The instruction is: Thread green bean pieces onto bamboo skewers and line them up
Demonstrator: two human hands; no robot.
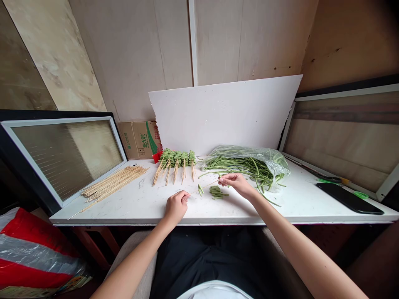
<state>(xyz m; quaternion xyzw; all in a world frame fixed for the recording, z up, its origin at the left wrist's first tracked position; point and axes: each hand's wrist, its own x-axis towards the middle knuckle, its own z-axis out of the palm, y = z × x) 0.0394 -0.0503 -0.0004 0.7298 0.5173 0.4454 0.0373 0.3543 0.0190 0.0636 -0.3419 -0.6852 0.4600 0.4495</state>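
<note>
A thin wooden skewer [211,184] stretches between my hands above the white table. Its left end is pinched between the thumb and fingers of my left hand [177,207]. At its right end the fingers of my right hand [236,183] are closed around it; whether they also hold a bean piece is hidden. A few short green bean pieces [200,190] show by the middle of the skewer; I cannot tell whether they are threaded or lie behind it. Below my right hand is a small row of cut bean pieces [217,192].
Several bundles of bean skewers [177,160] lie toward the back. Bare skewers [115,182] are piled at left. A clear plastic bag [274,162] of long beans [240,165] sits behind my right hand. A black phone [349,198] lies right; a cardboard box [137,139] stands behind.
</note>
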